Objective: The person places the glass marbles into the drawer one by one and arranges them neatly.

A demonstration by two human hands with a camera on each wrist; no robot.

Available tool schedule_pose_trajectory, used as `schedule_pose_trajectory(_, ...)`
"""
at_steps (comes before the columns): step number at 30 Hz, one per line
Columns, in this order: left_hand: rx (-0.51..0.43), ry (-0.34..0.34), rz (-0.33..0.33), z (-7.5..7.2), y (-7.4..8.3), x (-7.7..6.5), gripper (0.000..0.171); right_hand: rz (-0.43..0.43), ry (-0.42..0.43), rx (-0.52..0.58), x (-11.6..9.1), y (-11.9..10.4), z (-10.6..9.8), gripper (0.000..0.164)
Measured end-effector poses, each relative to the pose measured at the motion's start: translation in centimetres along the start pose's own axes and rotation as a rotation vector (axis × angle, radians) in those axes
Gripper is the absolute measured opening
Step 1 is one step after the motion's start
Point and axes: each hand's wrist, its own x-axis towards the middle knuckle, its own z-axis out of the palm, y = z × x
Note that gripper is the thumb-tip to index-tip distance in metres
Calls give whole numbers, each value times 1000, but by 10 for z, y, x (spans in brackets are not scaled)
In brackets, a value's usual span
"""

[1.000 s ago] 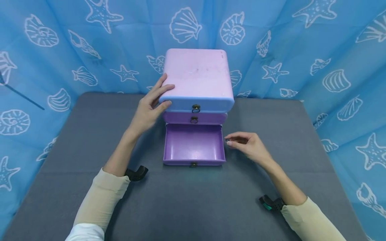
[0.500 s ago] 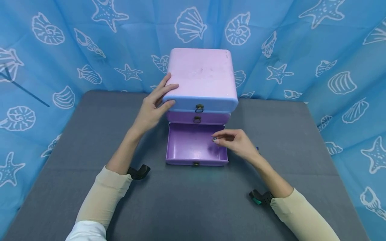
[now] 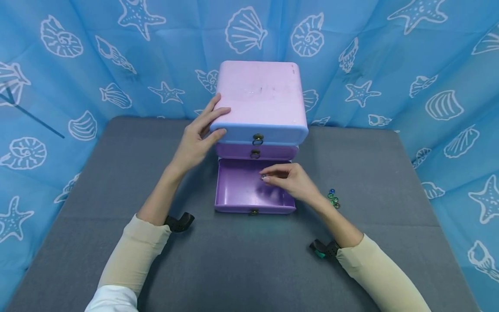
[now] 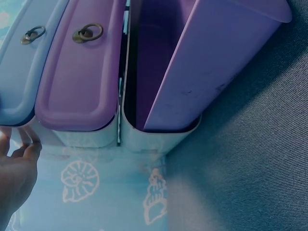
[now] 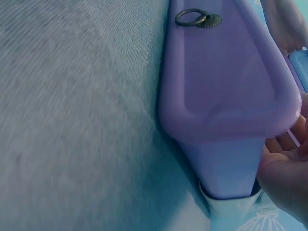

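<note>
A small drawer cabinet (image 3: 259, 93) has a pink top, a blue upper drawer (image 3: 238, 135) and a purple middle drawer (image 3: 234, 151). Its purple bottom drawer (image 3: 235, 186) is pulled out, and the inside shows. My left hand (image 3: 194, 141) rests on the cabinet's upper left edge, thumb near the front corner and fingers spread along the side. Over the bottom drawer, my right hand (image 3: 292, 182) pinches a small shiny marble (image 3: 264, 177) between thumb and fingers. In the right wrist view, part of that hand (image 5: 286, 178) is beside the drawer, its fingertips hidden.
Several blue and green glass marbles (image 3: 334, 200) lie on the grey tablecloth (image 3: 249, 268), right of the drawer and near my right forearm. A blue curtain (image 3: 179, 39) with white shells hangs behind the table. Ring pulls (image 3: 257, 139) hang on the drawer fronts.
My right hand has moved left from beside the bottom drawer to over its inside, carrying the marble. The marbles on the cloth have come into view. My left hand stays on the cabinet.
</note>
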Motion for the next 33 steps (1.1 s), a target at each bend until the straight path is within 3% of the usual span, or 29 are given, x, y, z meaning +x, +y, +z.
schedule_pose_trajectory(11, 6, -1, -13, -3, -1, -1, 42, 4, 43, -4, 18, 1, 17, 24)
schedule_pose_trajectory(23, 7, 3, -14, 0, -2, 0, 43, 104, 42, -77, 30, 5, 28, 24)
schedule_pose_trajectory(30, 6, 18, -6, -1, -29, 0, 45, 166, 47, -130, 36, 8, 34, 25)
schedule_pose_trajectory(33, -1, 16, 1, -2, -33, 0, 44, 181, 48, -153, 39, 9, 36, 25)
